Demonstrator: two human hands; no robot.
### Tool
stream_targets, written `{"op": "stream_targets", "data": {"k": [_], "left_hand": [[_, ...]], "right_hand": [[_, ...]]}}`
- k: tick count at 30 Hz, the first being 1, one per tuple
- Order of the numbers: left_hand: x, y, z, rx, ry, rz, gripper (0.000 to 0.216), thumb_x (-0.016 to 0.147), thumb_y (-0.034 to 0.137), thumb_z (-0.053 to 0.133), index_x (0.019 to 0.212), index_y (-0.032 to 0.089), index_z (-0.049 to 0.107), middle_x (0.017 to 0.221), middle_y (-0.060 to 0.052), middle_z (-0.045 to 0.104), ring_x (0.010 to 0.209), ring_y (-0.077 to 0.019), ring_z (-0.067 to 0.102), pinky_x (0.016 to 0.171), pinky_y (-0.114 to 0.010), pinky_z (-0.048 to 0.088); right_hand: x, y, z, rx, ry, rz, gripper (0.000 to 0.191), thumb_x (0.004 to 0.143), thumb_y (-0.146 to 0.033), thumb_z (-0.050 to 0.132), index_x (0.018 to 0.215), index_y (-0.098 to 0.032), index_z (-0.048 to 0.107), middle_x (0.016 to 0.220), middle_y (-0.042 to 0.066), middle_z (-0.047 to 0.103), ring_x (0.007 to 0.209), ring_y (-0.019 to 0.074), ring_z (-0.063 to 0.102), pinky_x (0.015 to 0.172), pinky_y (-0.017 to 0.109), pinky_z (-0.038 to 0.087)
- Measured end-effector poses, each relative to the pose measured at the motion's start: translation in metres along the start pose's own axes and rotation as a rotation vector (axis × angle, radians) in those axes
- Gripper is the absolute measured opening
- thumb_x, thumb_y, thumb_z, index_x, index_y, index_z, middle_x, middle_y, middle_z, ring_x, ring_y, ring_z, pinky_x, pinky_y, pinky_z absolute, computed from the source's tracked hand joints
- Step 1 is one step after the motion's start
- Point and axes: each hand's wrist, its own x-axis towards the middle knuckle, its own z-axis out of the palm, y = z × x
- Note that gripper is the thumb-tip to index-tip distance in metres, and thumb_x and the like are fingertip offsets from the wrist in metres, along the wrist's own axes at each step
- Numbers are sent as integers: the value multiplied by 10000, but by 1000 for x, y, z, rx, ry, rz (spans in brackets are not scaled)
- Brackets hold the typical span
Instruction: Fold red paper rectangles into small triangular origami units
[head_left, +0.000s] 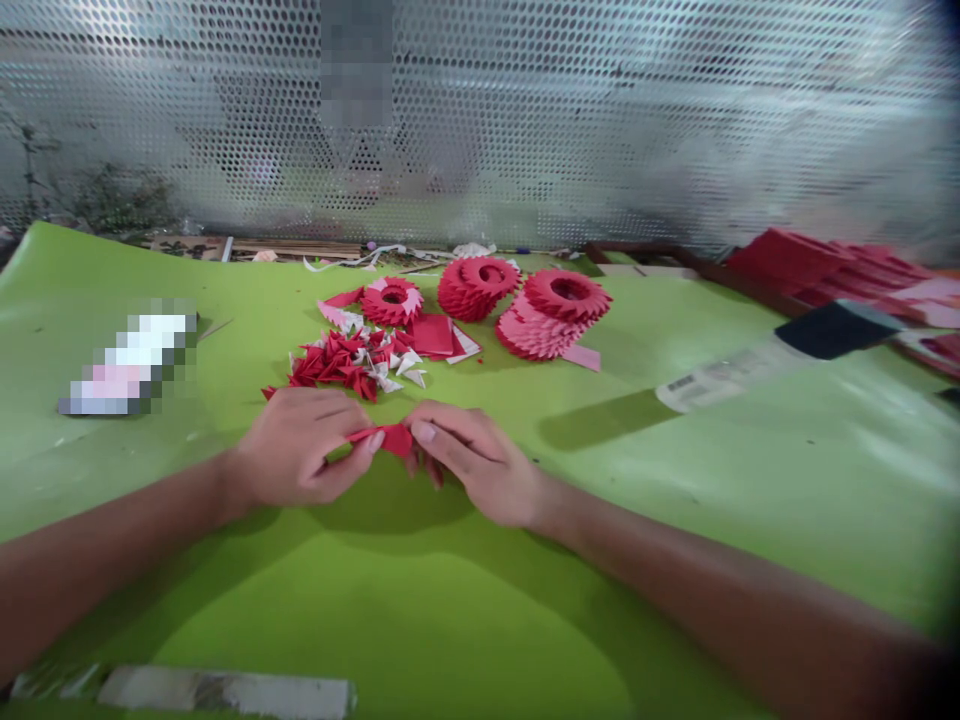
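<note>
My left hand (304,440) is closed in a pinch, thumb pressed over the left end of a small red piece (394,439) of folded paper. My right hand (484,465) meets the other end, thumb and forefinger nearly together on its edge, the remaining fingers loosely curled below. I see the piece between the two hands, over the green table (420,620), on the near side of a pile (337,360) of pointed red and white folds. Behind that pile sits a pink-and-red ring (386,315); to its right come a red stack (463,295) and a pink stack (534,328) with a red top. Square sheets (431,336) lie just beside the pile, and a pink slip (583,358) is at the foot of the pink stack. Well off to my right, a clear bottle (709,378) with a black cap lies on its side, near more red paper (795,262) at the edge
</note>
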Motion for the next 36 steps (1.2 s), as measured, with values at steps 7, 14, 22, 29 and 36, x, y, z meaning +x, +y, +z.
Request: {"op": "stream_targets", "data": {"k": [7,14,22,29,36], "left_hand": [[0,-1,0,14,22,44,359,983,202,452,666,165,617,502,29,584,415,-95,462,419,-211,345],[-2,-2,-1,54,-22,60,357,979,212,447,689,162,649,594,0,687,469,-121,561,469,-243,417],[-1,-3,-8,161,32,106,201,1041,245,514,1084,235,710,866,35,807,660,-100,713,634,-213,499],[-3,-7,-2,-98,-15,45,154,956,160,601,993,203,743,876,-5,788,670,-100,696,580,-196,487],[-5,-9,-1,-159,-101,34,175,924,120,586,924,192,746,846,0,778,649,-102,690,564,-196,489]], "right_hand": [[2,-1,2,-23,3,-17,359,1023,-465,488,862,-168,610,669,-12,581,512,86,494,453,201,364],[2,-7,2,-123,44,-12,330,1006,-382,512,773,-165,599,627,-20,557,499,80,462,452,208,322],[5,-4,-1,-65,175,-1,299,1006,-350,511,803,-160,622,686,-9,615,510,76,477,453,193,353],[7,3,-3,-15,156,21,290,992,-387,538,828,-165,628,686,-11,611,496,80,469,441,198,333],[6,3,-2,-196,132,-10,334,1006,-375,512,770,-165,619,632,-19,567,522,88,476,470,207,323]]}}
